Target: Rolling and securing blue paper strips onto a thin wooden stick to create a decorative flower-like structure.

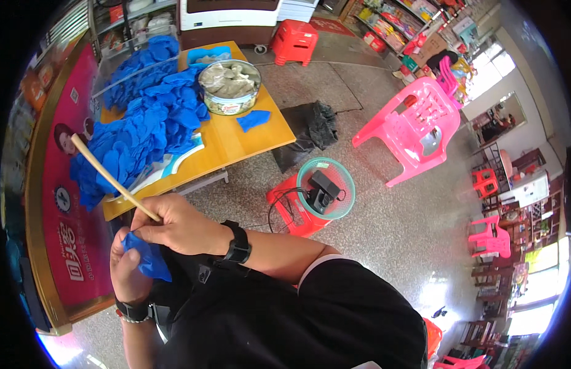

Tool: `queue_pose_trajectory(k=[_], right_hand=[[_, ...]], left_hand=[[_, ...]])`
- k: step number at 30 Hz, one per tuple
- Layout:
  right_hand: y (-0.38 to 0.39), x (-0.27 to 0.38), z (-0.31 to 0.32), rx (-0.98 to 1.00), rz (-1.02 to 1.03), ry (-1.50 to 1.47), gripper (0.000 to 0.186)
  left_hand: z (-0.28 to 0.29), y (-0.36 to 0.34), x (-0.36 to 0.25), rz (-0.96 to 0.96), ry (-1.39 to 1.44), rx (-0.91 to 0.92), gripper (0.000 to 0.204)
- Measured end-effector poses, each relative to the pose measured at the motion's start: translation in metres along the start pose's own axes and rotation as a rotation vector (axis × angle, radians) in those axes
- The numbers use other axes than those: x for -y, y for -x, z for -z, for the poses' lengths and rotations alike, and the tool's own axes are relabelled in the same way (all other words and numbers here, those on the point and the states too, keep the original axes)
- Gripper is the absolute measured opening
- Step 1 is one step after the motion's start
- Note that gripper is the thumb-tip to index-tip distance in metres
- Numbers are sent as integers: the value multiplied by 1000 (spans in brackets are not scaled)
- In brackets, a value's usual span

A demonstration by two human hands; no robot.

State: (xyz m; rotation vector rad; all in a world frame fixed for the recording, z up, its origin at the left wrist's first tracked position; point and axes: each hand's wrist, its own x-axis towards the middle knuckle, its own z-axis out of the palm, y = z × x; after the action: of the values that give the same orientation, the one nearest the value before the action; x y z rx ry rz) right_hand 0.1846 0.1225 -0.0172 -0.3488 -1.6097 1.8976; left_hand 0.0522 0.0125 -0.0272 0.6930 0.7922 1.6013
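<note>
In front of my body, my left hand point(129, 278) pinches a small blue cloth piece point(151, 263), its loose end hanging down to the right. Just above it, my right hand point(186, 225) grips a slim wooden stick point(108, 174). The stick slants up and left out of my fist, and its lower end is hidden by the fingers. My right fingertips meet the upper edge of the blue piece. Beyond both hands, a large heap of similar blue cloth pieces point(141, 126) covers the left part of a yellow wooden table point(261, 131).
A round tin point(231, 106) of pale crumpled material and a single blue scrap point(254, 120) lie on the table. Right of it are a black plastic bag point(316, 129), a green basket point(348, 190) on a red stool point(285, 209), and a pink chair point(414, 123). A pink panel point(67, 240) stands left.
</note>
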Motion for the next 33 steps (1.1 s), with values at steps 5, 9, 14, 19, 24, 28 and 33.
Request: queue_pose_trajectory(k=[5, 9, 14, 19, 24, 28, 33], right_hand=[[-2, 0, 5, -42, 111, 49, 8], [3, 2, 6, -27, 73, -30, 10], [4, 0, 4, -81, 93, -27, 10], [15, -4, -15, -39, 119, 76, 8], [21, -3, -17, -80, 78, 144, 7], [11, -23, -18, -224, 254, 299, 9], [11, -34, -33, -211, 317, 390, 6]], left_hand=[[-11, -3, 3, -211, -162, -29, 22], [-4, -5, 0, -167, -151, 6, 15], [-10, -6, -4, -1, -226, -50, 4], [-5, -3, 7, -290, -376, -314, 4], [-16, 7, 2, -121, -467, -273, 7], [0, 13, 2, -35, -389, -230, 9], [11, 28, -2, -37, -239, -73, 5]])
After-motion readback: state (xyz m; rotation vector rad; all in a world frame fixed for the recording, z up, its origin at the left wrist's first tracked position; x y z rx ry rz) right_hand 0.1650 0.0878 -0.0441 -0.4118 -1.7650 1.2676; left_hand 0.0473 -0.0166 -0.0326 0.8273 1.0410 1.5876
